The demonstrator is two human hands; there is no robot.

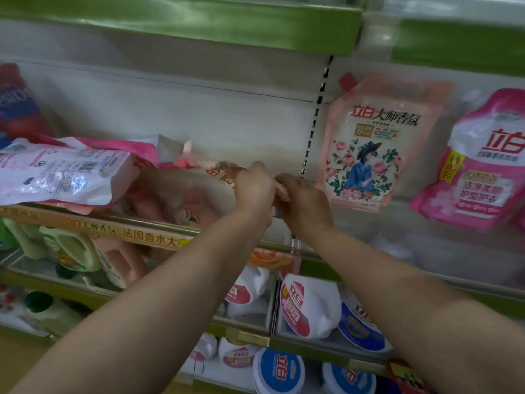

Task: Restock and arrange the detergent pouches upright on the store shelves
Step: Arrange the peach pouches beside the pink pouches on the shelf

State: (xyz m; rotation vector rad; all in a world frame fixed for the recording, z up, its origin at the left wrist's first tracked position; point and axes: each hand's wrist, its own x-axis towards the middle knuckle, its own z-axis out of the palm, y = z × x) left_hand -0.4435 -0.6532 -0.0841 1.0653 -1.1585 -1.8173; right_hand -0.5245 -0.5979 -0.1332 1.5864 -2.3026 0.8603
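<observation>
Now my left hand (255,186) and right hand (304,203) together, fingers curled pinching lying peach pouch (196,194) at shelf front edge (147,231); open shelf room behind

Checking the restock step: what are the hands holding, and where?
Both hands, left and right, grip the near edge of a pale pink pouch lying flat on the shelf.

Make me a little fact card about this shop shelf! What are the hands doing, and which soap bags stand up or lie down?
left hand: grips the edge of a pale pink pouch lying on the shelf
right hand: fingers curled at the same pouch edge
floral pouch: upright, right of the hands
bright pink pouch: upright, far right
white pouch: lying flat, left
lower shelves: white jugs
</observation>
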